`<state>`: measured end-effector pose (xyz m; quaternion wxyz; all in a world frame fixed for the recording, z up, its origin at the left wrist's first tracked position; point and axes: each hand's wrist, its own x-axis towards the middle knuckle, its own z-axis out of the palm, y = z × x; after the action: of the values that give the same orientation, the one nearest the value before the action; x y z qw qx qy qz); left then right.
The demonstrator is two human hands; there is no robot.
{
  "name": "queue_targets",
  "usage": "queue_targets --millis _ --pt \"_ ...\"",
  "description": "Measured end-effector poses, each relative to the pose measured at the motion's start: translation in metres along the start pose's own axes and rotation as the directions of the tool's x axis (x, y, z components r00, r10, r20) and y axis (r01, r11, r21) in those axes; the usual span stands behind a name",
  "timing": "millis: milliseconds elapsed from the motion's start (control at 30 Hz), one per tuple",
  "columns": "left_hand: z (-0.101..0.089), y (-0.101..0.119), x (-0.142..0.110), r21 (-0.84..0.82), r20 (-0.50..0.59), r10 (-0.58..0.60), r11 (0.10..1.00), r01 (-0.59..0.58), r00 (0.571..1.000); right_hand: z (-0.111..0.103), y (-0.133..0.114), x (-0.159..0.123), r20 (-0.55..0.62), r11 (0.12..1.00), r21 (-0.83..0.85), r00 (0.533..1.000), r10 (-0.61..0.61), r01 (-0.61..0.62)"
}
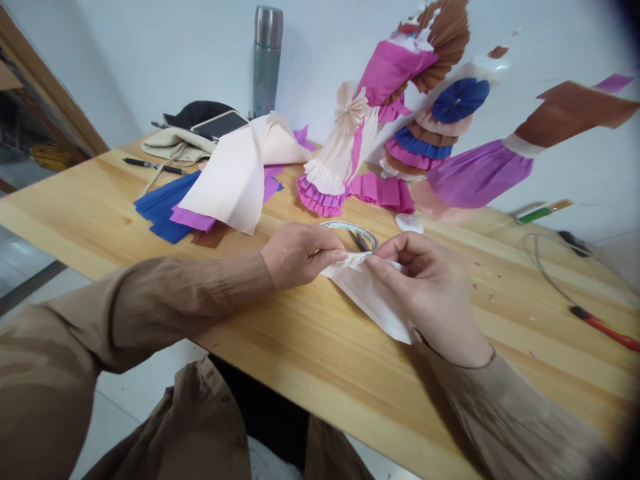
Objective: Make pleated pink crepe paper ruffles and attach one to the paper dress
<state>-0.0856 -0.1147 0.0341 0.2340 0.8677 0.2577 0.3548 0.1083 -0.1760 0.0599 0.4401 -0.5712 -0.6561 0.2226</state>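
Observation:
A strip of white crepe paper point(383, 300) is held between my two hands, its upper edge gathered into small pleats. My left hand point(303, 253) is closed, thumb and forefinger pinching the left end of that edge. On the other side my right hand point(425, 280) pinches the edge between thumb and fingertips, the rest of the strip hanging below toward the table. Just behind the gathered edge lies a roll of tape point(370, 237), seen as a ring with printing inside. Dark scissors-like tips point(358, 240) show within the ring; the rest is hidden.
Crepe paper sheets point(230, 173) lie at the left on the wooden table point(280, 333). Paper-dressed dolls point(325, 160) stand against the wall, near a thermos point(267, 60). A phone point(220, 125) rests behind a pen point(155, 165). A corded red-handled tool point(605, 328) is at right.

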Motion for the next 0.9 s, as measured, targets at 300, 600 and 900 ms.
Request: queue_targets --millis 300,600,900 --pt "-0.002 0.005 -0.002 -0.125 -0.045 0.014 0.992 -0.02 0.999 0.003 -0.002 -0.002 -0.05 0.996 -0.052 0.996 -0.072 0.069" --pt "-0.002 0.001 0.003 -0.251 0.002 -0.14 0.959 0.136 0.99 -0.007 -0.003 0.002 0.006 0.997 0.073 1.0 0.004 -0.004" --pt "0.0 -0.003 0.001 -0.098 -0.083 -0.039 0.995 0.031 0.996 -0.008 -0.011 -0.002 0.098 0.997 -0.016 0.993 -0.069 0.071"
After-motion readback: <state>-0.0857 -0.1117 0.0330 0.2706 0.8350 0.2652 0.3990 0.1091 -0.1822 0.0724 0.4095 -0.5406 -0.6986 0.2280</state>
